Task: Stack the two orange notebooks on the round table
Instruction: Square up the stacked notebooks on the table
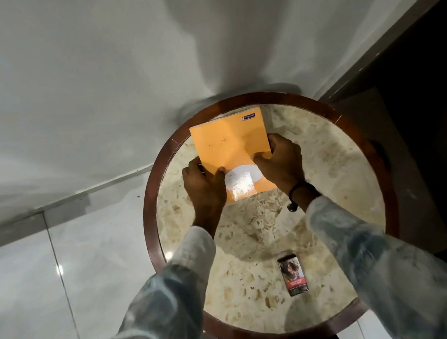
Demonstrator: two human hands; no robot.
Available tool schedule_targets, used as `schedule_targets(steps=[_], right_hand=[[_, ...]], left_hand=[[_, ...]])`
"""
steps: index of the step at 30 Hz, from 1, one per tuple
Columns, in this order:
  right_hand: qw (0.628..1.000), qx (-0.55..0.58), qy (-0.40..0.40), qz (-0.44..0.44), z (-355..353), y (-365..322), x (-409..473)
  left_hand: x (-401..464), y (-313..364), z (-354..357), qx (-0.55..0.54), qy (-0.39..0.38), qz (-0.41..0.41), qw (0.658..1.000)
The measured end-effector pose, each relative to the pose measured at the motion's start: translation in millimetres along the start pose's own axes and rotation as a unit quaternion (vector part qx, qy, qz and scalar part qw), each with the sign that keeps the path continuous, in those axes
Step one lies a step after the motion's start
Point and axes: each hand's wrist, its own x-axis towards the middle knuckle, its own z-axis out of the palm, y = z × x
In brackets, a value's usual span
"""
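- We see both hands closed on an orange notebook [230, 143] over the far half of a round table [252, 227], whose pale stone top sits inside a dark wood rim.
- The left hand [204, 184] grips the notebook's left edge near its near corner, thumb pressed flat on the cover.
- The right hand [279, 161] clamps the right edge, thumb on top and fingers wrapped under; a dark band [298, 192] circles that wrist.
- The notebook's far end nearly reaches the table's far rim, and a small blue label [251, 116] marks its far right corner.
- A white patch with glare [242, 179] shows on the cover between the two thumbs.
- Only one orange cover is plainly visible; we cannot tell whether a second notebook lies beneath it.
- A small printed packet [293, 275] lies flat near the table's near edge, well apart from the notebook.
- Pale translucent sleeves [367, 250] cover both forearms.
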Motion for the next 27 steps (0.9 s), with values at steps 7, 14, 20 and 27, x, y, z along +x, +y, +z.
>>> schedule_targets(steps=[7, 14, 20, 27], right_hand=[[0.998, -0.046, -0.002, 0.042, -10.5, 15.1, -8.9], [0.982, -0.175, -0.062, 0.045, -24.2, 83.9, -137.3], [0.956, -0.235, -0.160, 0.074, -8.5, 116.2, -200.4], [0.990, -0.125, 0.009, 0.065, -29.2, 91.8, -78.5]], left_hand=[[-4.1, 9.6, 4.1, 0.207, 0.051, 0.105, 0.971], [-2.6, 3.4, 41.1, 0.389, -0.152, 0.304, 0.856], [9.0, -7.7, 45.9, 0.427, -0.159, 0.294, 0.840], [9.0, -6.5, 45.5, 0.440, -0.158, 0.296, 0.833]])
